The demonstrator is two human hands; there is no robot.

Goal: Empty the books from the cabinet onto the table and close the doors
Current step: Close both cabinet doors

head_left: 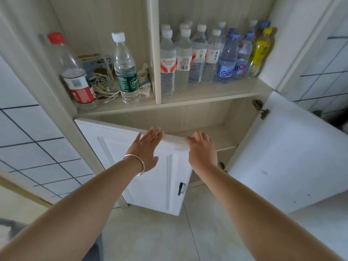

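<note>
The lower cabinet (222, 119) stands open and I see no books on its shelf. Its white left door (113, 151) is partly swung in; my left hand (146, 149), wearing a silver bangle, lies flat against the door's front near the top edge, fingers spread. My right hand (202, 149) rests over the same door's top corner, fingers apart and curled lightly on the edge. The white right door (286, 157) hangs wide open to the right. A dark handle (180, 188) sits low on the left door.
The open shelf above holds several water bottles (199, 55), a red-capped bottle (75, 72), a green-labelled bottle (127, 72) and tangled cables (102, 85). Tiled walls flank the cabinet. Pale floor tiles (160, 232) lie below.
</note>
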